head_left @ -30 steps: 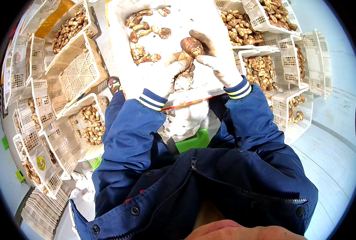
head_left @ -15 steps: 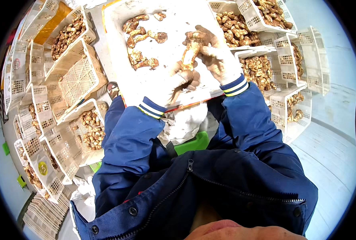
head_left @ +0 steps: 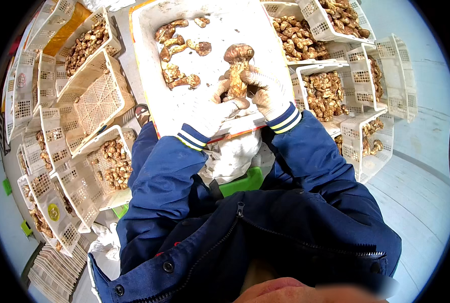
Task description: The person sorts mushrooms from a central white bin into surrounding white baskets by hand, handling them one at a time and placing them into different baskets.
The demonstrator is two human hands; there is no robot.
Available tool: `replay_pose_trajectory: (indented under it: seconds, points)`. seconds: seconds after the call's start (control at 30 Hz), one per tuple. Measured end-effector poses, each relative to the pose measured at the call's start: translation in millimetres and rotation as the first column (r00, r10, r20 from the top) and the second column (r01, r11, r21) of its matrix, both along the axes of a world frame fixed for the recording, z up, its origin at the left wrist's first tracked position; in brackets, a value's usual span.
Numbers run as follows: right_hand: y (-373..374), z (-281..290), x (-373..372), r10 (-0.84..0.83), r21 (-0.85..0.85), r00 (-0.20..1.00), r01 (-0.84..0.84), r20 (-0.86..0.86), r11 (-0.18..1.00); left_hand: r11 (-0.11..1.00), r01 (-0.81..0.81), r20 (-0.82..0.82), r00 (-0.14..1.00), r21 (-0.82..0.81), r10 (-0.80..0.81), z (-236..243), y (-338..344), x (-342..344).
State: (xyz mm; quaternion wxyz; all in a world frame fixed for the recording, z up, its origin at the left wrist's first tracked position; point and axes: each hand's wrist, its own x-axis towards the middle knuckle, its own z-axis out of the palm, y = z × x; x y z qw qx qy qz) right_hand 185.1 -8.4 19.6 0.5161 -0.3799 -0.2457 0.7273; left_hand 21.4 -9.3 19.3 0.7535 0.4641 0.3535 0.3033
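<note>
A large brown-capped mushroom (head_left: 238, 63) with a thick pale stem stands cap-up between my gloved hands, over a white foam box (head_left: 225, 25). My left hand (head_left: 222, 103) closes its fingers on the stem's lower left side. On the stem's right, my right hand (head_left: 265, 91) grips with thumb and fingers; some fingertips are hidden behind it. Several smaller mushrooms (head_left: 177, 45) lie on their sides along the box's left part, and dark crumbs dot the white bottom.
Perforated cream crates of mushrooms (head_left: 326, 93) stack up on my right. More crates (head_left: 116, 164) stand at left, one tilted crate (head_left: 96, 96) nearly bare inside. White crumpled cloth (head_left: 230, 159) and a green object (head_left: 242, 183) sit below the box, between my legs.
My right hand has moved down from the cap to the lower stem. The mushroom now stands more upright, its cap uncovered.
</note>
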Motion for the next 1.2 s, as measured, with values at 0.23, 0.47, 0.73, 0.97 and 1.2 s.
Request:
replay_pose_trajectory:
  seconds: [0.23, 0.47, 0.73, 0.97, 1.2]
  points:
    - [3.6, 1.2, -3.9, 0.006, -0.090, 1.000, -0.004, 0.021, 0.996, 0.963, -0.064, -0.222, 0.967, 0.263, 0.125, 12.1, 2.9, 2.0]
    - [6.4, -16.4, -6.2, 0.014, 0.085, 0.653, -0.121, 0.757, 0.989, 0.667, 0.182, -0.463, 0.844, 0.723, 0.272, -27.5, 10.4, -8.1]
    - [-3.0, -5.0, 15.5, 0.011, -0.017, 0.988, -0.008, 0.155, 1.000, 0.802, 0.177, -0.526, 0.829, 0.571, 0.192, -9.1, 2.7, 7.2]
    - [9.5, -7.2, 38.2, -0.070, 0.053, 0.986, 0.079, -0.152, 0.995, 0.991, -0.086, 0.023, 0.996, -0.101, 0.089, 18.5, -1.3, 3.2]
    - [6.1, 7.0, 35.4, 0.103, 0.167, 0.993, -0.094, -0.049, 0.981, 0.995, 0.098, -0.037, 0.995, -0.004, -0.098, 0.0, -3.0, 10.1]
